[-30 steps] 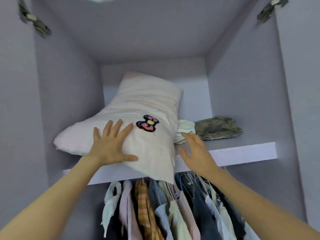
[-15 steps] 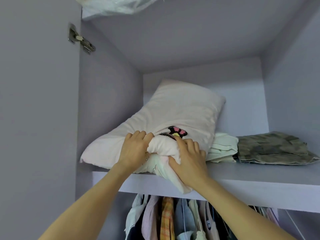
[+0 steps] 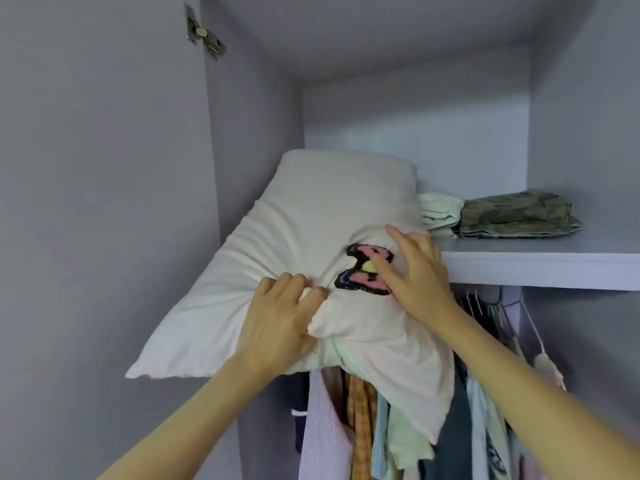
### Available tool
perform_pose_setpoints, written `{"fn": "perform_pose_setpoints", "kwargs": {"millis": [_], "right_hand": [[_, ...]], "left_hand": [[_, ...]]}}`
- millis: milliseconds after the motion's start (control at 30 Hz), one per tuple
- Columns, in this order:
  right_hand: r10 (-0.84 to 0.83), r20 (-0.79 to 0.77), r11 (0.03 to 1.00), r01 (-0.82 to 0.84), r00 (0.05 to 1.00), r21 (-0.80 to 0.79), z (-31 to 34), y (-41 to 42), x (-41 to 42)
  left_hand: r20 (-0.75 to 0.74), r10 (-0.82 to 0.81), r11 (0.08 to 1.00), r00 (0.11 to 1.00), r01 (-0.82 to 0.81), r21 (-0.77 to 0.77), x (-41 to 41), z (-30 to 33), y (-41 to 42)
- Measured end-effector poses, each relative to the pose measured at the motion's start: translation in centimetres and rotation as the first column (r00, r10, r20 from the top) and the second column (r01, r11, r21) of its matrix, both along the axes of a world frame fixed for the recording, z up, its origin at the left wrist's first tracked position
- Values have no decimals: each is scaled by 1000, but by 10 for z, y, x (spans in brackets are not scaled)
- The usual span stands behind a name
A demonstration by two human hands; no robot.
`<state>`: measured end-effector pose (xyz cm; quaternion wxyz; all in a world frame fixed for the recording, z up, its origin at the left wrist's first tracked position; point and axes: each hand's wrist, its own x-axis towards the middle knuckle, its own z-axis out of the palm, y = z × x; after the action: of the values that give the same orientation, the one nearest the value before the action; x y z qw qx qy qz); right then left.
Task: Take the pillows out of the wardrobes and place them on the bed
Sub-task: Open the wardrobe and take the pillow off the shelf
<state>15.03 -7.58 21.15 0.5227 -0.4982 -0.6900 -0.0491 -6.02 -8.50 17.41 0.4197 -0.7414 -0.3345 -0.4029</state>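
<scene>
A pale pink pillow (image 3: 311, 216) with a pink bow patch (image 3: 363, 268) lies on the wardrobe's upper shelf (image 3: 540, 268), its near end hanging out over the shelf edge. My left hand (image 3: 280, 320) grips a bunched fold of the pillowcase at the near end. My right hand (image 3: 415, 271) lies on the pillow beside the bow patch, fingers spread and lightly curled over the fabric near its right edge.
Folded clothes sit on the shelf right of the pillow: a pale green piece (image 3: 440, 211) and a camouflage piece (image 3: 516, 213). Several garments (image 3: 398, 427) hang on hangers below the shelf. The open wardrobe door (image 3: 104, 202) stands at the left.
The pillow has come forward, its near end now hanging well past the shelf edge. My right hand has let go of the bunched corner and moved up onto the bow patch.
</scene>
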Motion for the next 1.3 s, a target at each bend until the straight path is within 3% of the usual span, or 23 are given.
{"fn": "perform_pose_setpoints", "kwargs": {"millis": [133,233,400,500,600,633,700,767,833,933,1067,1200,1300], "right_hand": [[-84,-136,907,19,987,-420,1,22,-17],[-194,-151,845,87,969,-527,-8,41,-38],[-357,-16,868,326,934,-374,-30,69,-58],[-323,-39,926,308,945,-217,-34,91,-57],[-307,12,949,307,952,-73,-34,102,-42],[-289,25,956,290,957,-39,-35,102,-36],[-223,35,975,222,974,25,-40,98,-28],[-171,7,982,170,985,80,-47,88,-22],[-156,-12,982,156,988,102,-56,78,-15],[-152,3,986,151,988,76,-75,68,6],[-151,54,988,150,987,29,-87,66,39],[-136,157,991,137,978,6,-89,74,46],[-138,183,990,140,973,2,-95,73,42]], "left_hand": [[-79,105,982,991,-116,-148,-10,-24,-13],[-147,153,952,977,-186,-242,-16,-43,-13],[-221,200,938,955,-252,-239,-20,-31,7],[-247,200,916,948,-271,-296,-16,-30,21],[-320,239,823,917,-366,-434,-15,-31,29],[-299,195,779,934,-333,-531,-17,-27,30],[-77,136,671,988,-149,-726,-21,-10,27],[175,171,751,969,-13,-660,-23,13,34],[290,263,800,920,-40,-598,-20,36,51],[200,375,770,905,-184,-611,2,58,87],[122,322,799,939,-201,-566,36,43,123],[329,216,947,919,-116,-300,59,25,144],[402,190,958,896,-80,-274,62,32,144]]}}
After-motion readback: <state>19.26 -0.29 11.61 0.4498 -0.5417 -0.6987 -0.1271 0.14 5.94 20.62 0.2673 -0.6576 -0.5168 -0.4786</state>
